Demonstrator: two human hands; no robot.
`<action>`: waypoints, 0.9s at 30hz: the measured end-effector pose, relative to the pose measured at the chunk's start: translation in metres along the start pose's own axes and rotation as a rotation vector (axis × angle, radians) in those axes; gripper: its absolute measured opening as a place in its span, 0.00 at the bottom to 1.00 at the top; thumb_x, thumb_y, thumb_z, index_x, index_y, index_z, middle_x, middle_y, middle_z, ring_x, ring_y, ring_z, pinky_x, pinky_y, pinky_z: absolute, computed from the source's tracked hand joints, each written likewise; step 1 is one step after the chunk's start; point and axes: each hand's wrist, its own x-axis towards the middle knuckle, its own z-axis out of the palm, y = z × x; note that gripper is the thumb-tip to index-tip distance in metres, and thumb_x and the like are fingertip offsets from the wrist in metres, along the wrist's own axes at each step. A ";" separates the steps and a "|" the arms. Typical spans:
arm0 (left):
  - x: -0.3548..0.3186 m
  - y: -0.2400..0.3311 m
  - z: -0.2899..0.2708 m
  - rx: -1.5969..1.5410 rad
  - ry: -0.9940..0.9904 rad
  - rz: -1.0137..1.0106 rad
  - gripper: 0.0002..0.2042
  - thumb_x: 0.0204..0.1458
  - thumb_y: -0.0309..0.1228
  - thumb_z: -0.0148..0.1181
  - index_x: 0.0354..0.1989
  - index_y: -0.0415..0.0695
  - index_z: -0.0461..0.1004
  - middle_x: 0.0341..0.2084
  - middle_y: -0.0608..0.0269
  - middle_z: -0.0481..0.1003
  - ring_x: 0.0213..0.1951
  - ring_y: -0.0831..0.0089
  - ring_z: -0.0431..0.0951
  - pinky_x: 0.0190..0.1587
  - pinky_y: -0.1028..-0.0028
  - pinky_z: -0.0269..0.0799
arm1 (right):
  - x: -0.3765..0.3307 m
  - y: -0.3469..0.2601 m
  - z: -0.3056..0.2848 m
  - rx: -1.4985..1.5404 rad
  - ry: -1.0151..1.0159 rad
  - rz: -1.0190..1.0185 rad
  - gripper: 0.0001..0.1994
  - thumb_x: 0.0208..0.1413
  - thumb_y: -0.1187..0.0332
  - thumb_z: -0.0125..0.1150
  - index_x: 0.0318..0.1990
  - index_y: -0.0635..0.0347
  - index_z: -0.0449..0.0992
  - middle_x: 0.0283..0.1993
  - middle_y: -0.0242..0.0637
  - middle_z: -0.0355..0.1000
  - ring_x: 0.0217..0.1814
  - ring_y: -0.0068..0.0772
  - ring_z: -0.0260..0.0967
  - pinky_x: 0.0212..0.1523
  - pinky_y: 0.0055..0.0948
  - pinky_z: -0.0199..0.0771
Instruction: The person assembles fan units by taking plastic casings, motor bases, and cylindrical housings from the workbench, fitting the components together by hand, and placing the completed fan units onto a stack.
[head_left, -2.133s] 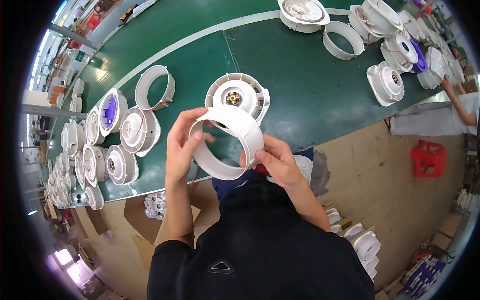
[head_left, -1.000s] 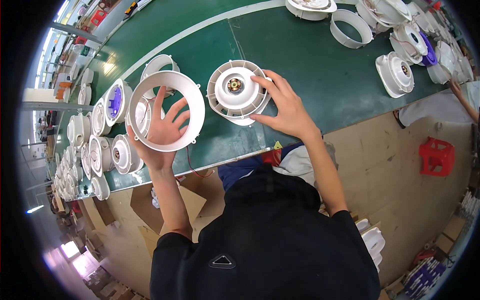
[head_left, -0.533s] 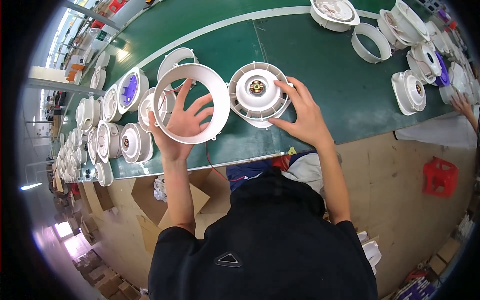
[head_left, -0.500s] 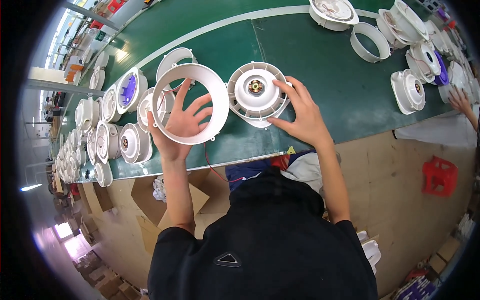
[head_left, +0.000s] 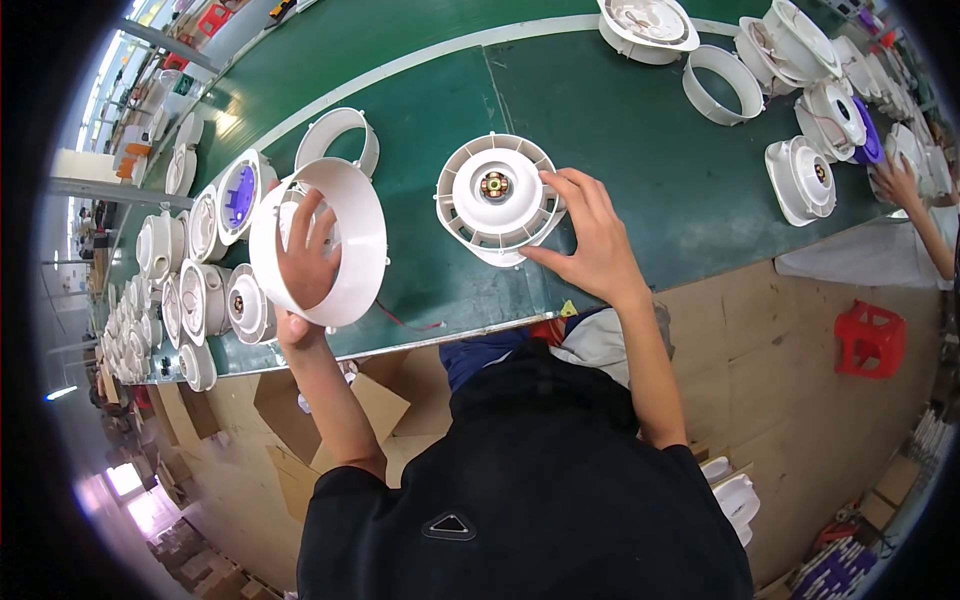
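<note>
Head view: two bare hands at a green desk (head_left: 420, 110), each on a white plastic fan part.

Left hand (head_left: 305, 262), left of centre, holds a wide white ring (head_left: 325, 240); the fingers pass through its opening, grip closed on the lower rim, ring tilted and raised off the desk. Right hand (head_left: 590, 240) rests with spread fingers on the right edge of a round white motor housing (head_left: 497, 195) with a brass hub, lying flat at frame centre; grip wide, touching only. Ring and housing lie near each other, apart.
</note>
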 end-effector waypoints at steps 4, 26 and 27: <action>0.000 -0.002 0.002 0.184 0.025 0.016 0.68 0.23 0.57 0.75 0.72 0.43 0.37 0.67 0.41 0.50 0.66 0.50 0.57 0.63 0.54 0.62 | 0.001 -0.002 -0.001 0.011 0.021 -0.011 0.38 0.36 0.62 0.78 0.59 0.54 0.66 0.58 0.42 0.63 0.61 0.47 0.62 0.57 0.42 0.68; 0.051 0.003 0.070 0.796 -0.606 0.355 0.54 0.27 0.40 0.78 0.67 0.43 0.53 0.65 0.48 0.58 0.65 0.54 0.60 0.61 0.60 0.61 | -0.048 -0.001 -0.002 0.020 0.127 -0.059 0.30 0.38 0.71 0.74 0.51 0.59 0.66 0.38 0.41 0.71 0.37 0.40 0.71 0.39 0.35 0.73; 0.057 0.007 0.087 0.915 -0.706 0.381 0.52 0.28 0.37 0.77 0.67 0.43 0.54 0.65 0.49 0.58 0.64 0.52 0.60 0.61 0.59 0.61 | -0.049 0.000 -0.003 0.011 0.109 -0.051 0.31 0.39 0.70 0.74 0.52 0.61 0.64 0.39 0.42 0.72 0.39 0.41 0.73 0.41 0.35 0.74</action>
